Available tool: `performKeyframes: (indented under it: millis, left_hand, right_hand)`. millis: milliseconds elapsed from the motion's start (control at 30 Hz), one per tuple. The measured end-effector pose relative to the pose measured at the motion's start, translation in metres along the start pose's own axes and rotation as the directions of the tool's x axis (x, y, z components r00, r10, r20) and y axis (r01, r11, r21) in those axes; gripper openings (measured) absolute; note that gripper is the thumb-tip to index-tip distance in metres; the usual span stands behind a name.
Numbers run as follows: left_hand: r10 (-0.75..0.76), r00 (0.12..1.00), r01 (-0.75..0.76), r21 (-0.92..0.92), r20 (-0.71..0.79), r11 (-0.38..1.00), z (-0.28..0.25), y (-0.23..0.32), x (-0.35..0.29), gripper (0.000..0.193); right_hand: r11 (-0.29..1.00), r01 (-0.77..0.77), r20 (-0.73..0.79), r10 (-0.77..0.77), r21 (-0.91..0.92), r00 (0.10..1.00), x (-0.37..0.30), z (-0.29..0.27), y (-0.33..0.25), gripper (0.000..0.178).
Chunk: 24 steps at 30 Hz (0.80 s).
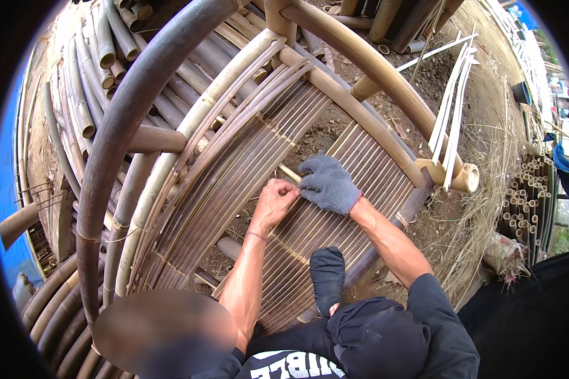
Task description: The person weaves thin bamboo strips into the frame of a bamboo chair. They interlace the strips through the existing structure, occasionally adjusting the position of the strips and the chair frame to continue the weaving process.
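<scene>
My bare left hand [273, 202] and my right hand [327, 183], in a grey knit glove, meet fingertip to fingertip over the curved panel of thin bamboo slats [234, 170]. Both pinch the same spot, beside the pale end of a short bamboo crosspiece [289, 172]. A thin binding strip seems to be between the fingers, but it is barely visible. Rows of binding [289, 247] cross the slats above and below my hands. My foot in a dark sock [327, 278] rests on the lower part of the slats.
Thick bent bamboo poles [117, 132] arch around the panel on the left, and a tan pole [373, 69] arches at the upper right. Stacked bamboo culms [85, 82] lie at the far left. Split pale strips [452, 107] lean at the right, near bundled cut tubes [528, 202] and dry straw.
</scene>
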State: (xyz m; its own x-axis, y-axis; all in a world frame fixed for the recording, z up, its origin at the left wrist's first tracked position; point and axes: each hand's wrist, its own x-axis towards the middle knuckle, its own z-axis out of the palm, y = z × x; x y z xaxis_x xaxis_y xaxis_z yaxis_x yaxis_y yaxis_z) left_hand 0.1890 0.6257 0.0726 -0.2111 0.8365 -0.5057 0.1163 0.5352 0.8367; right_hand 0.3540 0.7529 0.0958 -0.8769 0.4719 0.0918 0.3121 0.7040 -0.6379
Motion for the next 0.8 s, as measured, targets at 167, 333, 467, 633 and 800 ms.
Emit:
performKeyframes:
  millis: [167,333,467,633,800]
  left_hand:
    - [-0.167,0.983,0.179,-0.170,0.081,0.969,-0.007,-0.017,0.002,0.043]
    - [-0.371,0.924,0.318,-0.733,0.096,0.601,0.012,-0.023,0.011,0.087]
    - [-0.331,0.926,0.347,-0.757,0.183,0.554,0.012,-0.033,0.025,0.102]
    - [-0.311,0.918,0.394,-0.643,0.245,0.656,0.019,-0.026,0.028,0.106]
    - [-0.312,0.905,0.424,-0.617,0.288,0.662,0.014,-0.029,0.025,0.095]
  right_hand:
    - [0.770,-0.528,-0.114,0.597,0.358,0.794,-0.037,-0.025,-0.021,0.017]
    - [-0.190,-0.061,0.196,0.867,0.980,0.457,-0.111,-0.062,-0.007,0.018]
    - [-0.412,-0.365,0.543,0.724,0.835,0.425,-0.128,-0.087,-0.009,0.022]
    - [0.035,-0.883,0.626,0.691,0.469,0.360,-0.099,-0.111,-0.033,0.024]
    - [0.234,-0.410,0.177,0.641,0.881,0.747,-0.080,-0.098,-0.018,0.023]
